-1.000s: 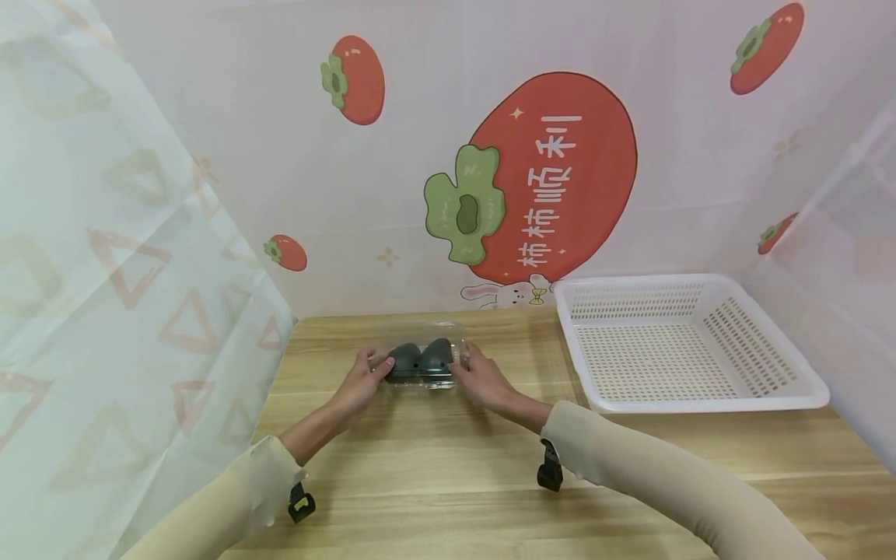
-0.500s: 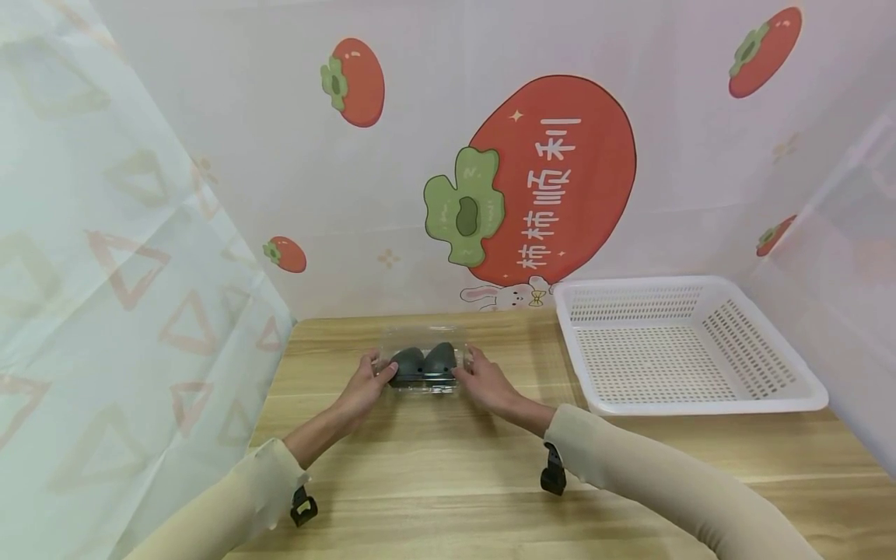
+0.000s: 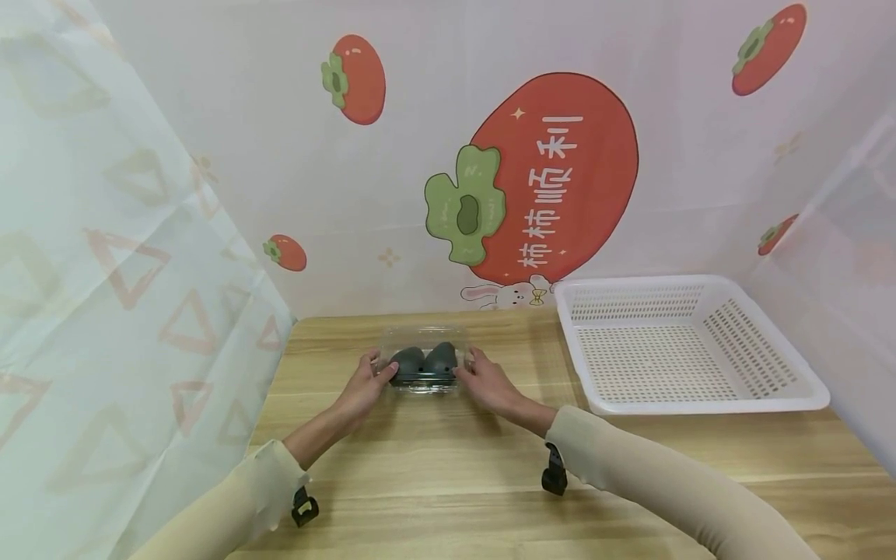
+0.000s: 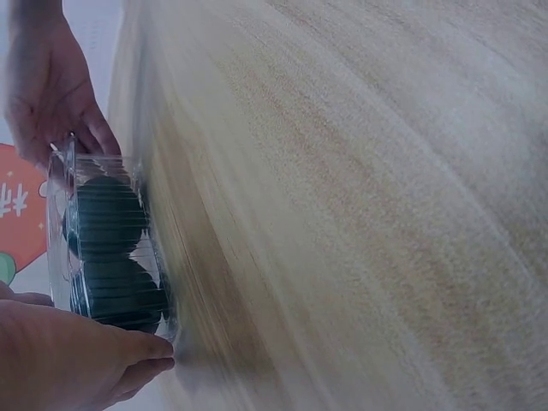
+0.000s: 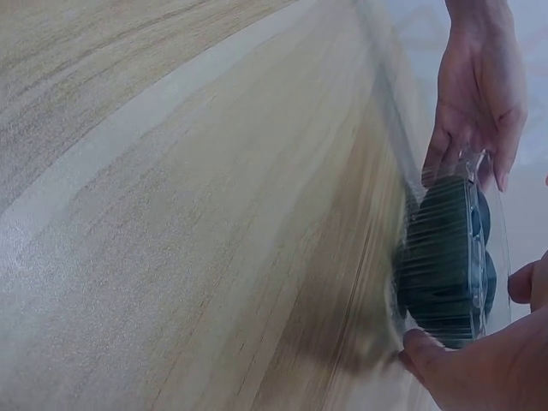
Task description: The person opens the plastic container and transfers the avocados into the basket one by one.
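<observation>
A clear plastic clamshell box (image 3: 424,386) is near the back edge of the wooden table, between both hands. Inside it lie two dark green, smooth, egg-shaped things (image 3: 408,362), side by side. My left hand (image 3: 365,384) grips the box's left end, thumb on the near side. At the opposite end, my right hand (image 3: 488,382) grips the box the same way. In the left wrist view the ribbed wall of the box (image 4: 110,274) faces the camera. Whether its underside touches the table, I cannot tell.
A white perforated plastic basket (image 3: 651,406) stands at the right of the wooden table (image 3: 420,482). Behind it hangs a sheet with printed persimmons (image 3: 588,179). Another pale sheet (image 3: 140,334) closes off the left side.
Both hands have shifted the box slightly toward me and to the right, mostly in the first half second. Their hold on it looks the same.
</observation>
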{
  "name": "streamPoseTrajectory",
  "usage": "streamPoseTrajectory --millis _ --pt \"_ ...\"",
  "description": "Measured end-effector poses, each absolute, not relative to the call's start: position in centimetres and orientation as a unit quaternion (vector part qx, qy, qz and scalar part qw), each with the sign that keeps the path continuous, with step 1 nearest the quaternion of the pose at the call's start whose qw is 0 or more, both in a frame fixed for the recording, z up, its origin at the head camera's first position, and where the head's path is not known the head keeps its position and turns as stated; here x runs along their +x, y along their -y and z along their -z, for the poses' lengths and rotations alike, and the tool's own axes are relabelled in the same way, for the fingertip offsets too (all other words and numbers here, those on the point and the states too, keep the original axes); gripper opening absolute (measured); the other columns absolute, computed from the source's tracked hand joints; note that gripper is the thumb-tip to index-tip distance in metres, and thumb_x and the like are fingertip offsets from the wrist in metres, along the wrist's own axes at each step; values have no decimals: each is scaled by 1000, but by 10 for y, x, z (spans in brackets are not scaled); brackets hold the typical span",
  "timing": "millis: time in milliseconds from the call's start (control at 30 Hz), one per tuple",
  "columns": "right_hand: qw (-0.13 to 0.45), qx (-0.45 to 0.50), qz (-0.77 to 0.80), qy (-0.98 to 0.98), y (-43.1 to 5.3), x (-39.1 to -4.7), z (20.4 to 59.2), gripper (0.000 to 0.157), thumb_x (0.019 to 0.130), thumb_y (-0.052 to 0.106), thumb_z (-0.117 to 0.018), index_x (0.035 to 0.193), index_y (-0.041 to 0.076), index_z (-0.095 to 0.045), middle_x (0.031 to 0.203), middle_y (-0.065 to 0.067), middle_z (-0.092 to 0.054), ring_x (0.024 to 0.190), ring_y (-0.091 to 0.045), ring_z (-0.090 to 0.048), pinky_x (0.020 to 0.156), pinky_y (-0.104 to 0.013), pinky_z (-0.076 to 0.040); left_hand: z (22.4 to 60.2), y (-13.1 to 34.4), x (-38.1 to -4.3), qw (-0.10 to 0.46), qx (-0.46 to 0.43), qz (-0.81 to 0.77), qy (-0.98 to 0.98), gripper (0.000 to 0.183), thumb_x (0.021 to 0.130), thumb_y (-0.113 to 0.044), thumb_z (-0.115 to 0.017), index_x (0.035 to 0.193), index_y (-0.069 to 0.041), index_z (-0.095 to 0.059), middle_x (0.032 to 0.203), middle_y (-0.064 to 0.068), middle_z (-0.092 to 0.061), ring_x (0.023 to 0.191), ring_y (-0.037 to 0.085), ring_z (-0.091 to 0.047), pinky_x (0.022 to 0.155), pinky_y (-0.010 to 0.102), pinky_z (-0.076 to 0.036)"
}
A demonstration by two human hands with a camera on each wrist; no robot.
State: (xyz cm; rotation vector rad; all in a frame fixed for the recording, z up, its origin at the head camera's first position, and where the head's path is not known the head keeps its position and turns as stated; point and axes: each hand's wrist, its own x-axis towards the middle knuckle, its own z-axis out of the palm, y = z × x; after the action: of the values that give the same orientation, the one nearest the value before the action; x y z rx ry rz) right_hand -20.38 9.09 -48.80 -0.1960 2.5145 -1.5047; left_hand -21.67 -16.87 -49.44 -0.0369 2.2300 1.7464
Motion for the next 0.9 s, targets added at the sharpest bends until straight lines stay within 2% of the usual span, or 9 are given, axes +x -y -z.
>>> streamPoseTrajectory --millis 267,533,633,700,833,900 --pt "102 -68 508 -853 -93 -209 491 64 110 24 -55 161 -7 -31 150 -29 -56 134 -34 -57 116 -55 -45 491 169 -217 155 -19 -604 -781 74 113 -27 -52 163 6 -8 169 35 -18 159 47 -17 128 60 -21" --pt "107 -69 513 -849 -94 -211 492 64 109 23 -56 160 -9 -32 149 -30 -57 143 -41 -51 118 -56 -43 492 169 -216 159 -27 -602 -782 75 112 -27 -52 163 5 -8 170 35 -16 159 47 -16 128 59 -22" --pt "115 -68 516 -846 -95 -210 491 64 109 24 -55 161 -7 -31 150 -29 -56 144 -39 -51 118 -55 -43 492 169 -215 161 -30 -602 -782 75 112 -27 -52 163 4 -8 170 35 -17 159 46 -16 128 59 -22" --pt "116 -73 515 -846 -95 -210 491 63 109 23 -55 160 -6 -33 149 -28 -57 140 -37 -55 115 -54 -46 492 170 -215 161 -29 -604 -780 75 112 -27 -52 163 5 -9 169 35 -17 159 47 -16 128 59 -22" --pt "110 -82 499 -856 -94 -211 489 61 109 24 -55 159 -6 -35 141 -25 -64 121 -31 -63 103 -50 -53 491 172 -214 166 -27 -612 -773 74 113 -28 -50 164 4 -8 170 34 -19 159 45 -19 128 58 -24" --pt "101 -86 487 -863 -94 -211 489 61 109 24 -55 158 -6 -36 141 -25 -63 121 -32 -62 103 -50 -52 490 174 -213 172 -25 -615 -769 74 113 -29 -49 165 3 -7 170 32 -19 159 45 -20 128 57 -25"
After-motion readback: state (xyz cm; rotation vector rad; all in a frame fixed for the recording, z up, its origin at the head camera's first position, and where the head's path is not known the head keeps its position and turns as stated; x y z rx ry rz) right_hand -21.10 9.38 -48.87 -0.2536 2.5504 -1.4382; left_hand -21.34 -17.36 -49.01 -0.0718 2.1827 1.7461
